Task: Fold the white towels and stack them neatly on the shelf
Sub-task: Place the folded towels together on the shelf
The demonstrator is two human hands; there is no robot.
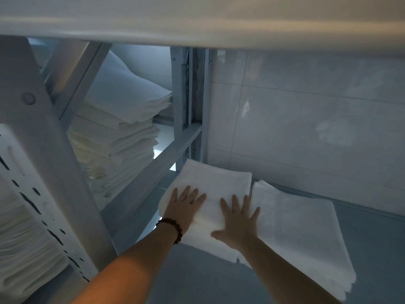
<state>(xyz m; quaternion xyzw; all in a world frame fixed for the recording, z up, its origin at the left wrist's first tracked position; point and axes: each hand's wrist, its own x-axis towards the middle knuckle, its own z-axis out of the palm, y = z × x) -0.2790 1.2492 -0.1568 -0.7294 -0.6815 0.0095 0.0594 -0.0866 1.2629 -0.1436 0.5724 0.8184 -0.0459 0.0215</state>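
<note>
Head view: a grey metal shelf (372, 238) runs along a white tiled wall (306, 117), with the board above (197, 18) closing in overhead. In the neighbouring bay, beyond a slanting upright (43, 150), a tall stack of folded white linen (122, 139) fills the space. On the near shelf, two low piles lie side by side. The right-hand pile (302, 227) spreads flat toward the front edge. The left-hand pile is pushed into the back corner against the frame, and the folded towel (217, 181) sits on top of it.

Both arms reach in from below. The left hand (186, 207) and right hand (237, 220) lie palm-down on the near half of this towel, fingers straight and spread, gripping nothing. The pose suggests the towel is being pressed flat and squared on its pile rather than carried. The corner spot probably lets the frame and wall keep the edges in line.

The towel passes under both palms. Its far edge lies well beyond the left fingertips (187, 194) and the right fingertips (235, 202). The right little finger reaches to the seam between the two piles. A dark bead bracelet (173, 227) circles the left wrist.
</note>
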